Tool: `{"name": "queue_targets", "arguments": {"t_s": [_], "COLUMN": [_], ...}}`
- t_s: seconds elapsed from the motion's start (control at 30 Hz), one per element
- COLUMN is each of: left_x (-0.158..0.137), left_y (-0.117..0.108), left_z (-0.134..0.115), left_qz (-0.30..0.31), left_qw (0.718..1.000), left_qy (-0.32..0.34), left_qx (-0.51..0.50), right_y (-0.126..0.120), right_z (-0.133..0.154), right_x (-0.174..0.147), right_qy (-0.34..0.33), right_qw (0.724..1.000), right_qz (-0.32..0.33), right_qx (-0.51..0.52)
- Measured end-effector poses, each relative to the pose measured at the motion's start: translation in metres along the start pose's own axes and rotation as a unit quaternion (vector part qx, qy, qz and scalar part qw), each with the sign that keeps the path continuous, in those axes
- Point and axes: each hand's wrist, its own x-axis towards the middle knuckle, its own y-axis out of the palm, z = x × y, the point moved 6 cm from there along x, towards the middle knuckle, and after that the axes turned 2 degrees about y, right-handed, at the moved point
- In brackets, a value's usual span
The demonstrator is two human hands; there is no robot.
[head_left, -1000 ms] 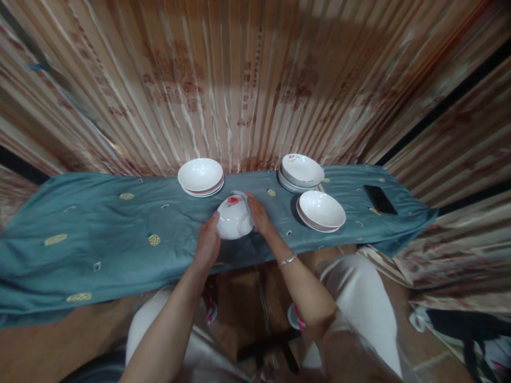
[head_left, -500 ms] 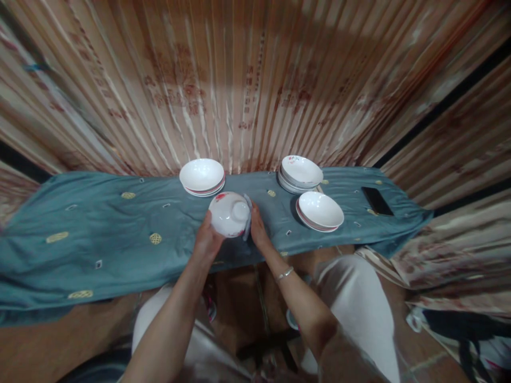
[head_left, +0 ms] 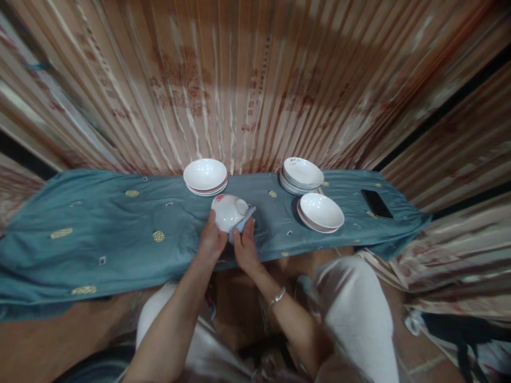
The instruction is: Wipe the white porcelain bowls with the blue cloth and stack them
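A white bowl (head_left: pixel 229 210) with red flower marks is tipped on its side, its foot ring turned to the right, above the near part of the covered table. My left hand (head_left: pixel 212 234) grips its left lower rim. A light blue-grey cloth (head_left: pixel 241 221) is pressed against the bowl's lower right side by my right hand (head_left: pixel 246 243), whose fingers are closed on it. Behind the held bowl stands a stack of white bowls (head_left: pixel 205 174). The inside of the held bowl is hidden from me.
On the right are a taller stack of white bowls (head_left: pixel 302 173) and a nearer stack of bowls (head_left: pixel 321 210). A black phone (head_left: pixel 377 204) lies farther right. A green patterned cloth (head_left: pixel 120 234) covers the narrow table. A pleated curtain (head_left: pixel 247 80) hangs behind it.
My right hand, with the cloth, has moved from the bowl's right side down and left to its lower edge. The bowl has tilted slightly in my left hand.
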Motion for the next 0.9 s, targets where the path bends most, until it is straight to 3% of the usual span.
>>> {"name": "queue_targets", "arguments": {"t_s": [0.13, 0.27, 0.53, 0.73, 0.9], "left_x": [0.001, 0.000, -0.001, 0.005, 0.007], "left_y": [-0.002, -0.004, -0.011, -0.017, -0.016], "left_z": [-0.001, -0.001, -0.002, -0.002, -0.002], "left_qz": [-0.015, -0.018, -0.028, -0.004, 0.019], "left_qw": [1.000, 1.000, 0.999, 0.998, 0.995], "left_qy": [0.008, -0.013, -0.014, 0.035, 0.087], "left_qx": [-0.017, -0.016, 0.015, 0.046, 0.050], "right_y": [0.008, 0.009, 0.008, 0.001, -0.008], "right_z": [0.007, 0.020, 0.040, 0.055, 0.070], "right_x": [-0.016, -0.034, -0.041, -0.032, -0.016], "right_qy": [-0.040, -0.122, -0.275, -0.323, -0.307], "right_qw": [0.998, 0.987, 0.924, 0.893, 0.903], "right_qz": [-0.006, -0.013, 0.002, -0.018, -0.033], "right_qx": [-0.045, -0.102, -0.265, -0.314, -0.298]}}
